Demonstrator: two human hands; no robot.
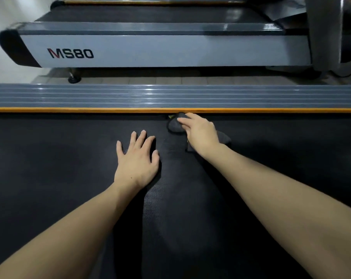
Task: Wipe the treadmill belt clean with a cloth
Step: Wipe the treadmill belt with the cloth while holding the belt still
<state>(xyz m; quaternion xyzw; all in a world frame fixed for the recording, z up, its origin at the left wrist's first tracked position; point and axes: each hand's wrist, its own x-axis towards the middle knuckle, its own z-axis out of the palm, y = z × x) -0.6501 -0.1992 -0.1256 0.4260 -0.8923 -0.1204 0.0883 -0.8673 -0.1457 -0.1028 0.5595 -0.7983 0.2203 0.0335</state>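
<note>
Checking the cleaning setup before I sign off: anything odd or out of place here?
Nothing stands out. The right hand presses a dark cloth on the belt beside the orange edge strip; the left hand rests flat.

Layout of hands, cloth and treadmills, seen from above the belt.

The treadmill belt (49, 168) fills the near field, and both forearms reach forward across it. The left hand (137, 158) lies flat on the belt, left of centre. The right hand (200, 132) is farther forward and to the right, resting on the cloth (175, 125), which lies on the belt against its far edge. Behind that edge runs a trim strip (70, 110), and behind the strip the ribbed side rail (90, 95). Beyond the rail comes a strip of floor (170, 79), then a second treadmill (150, 49) standing parallel, its upright post (323, 27) at far right.
</note>
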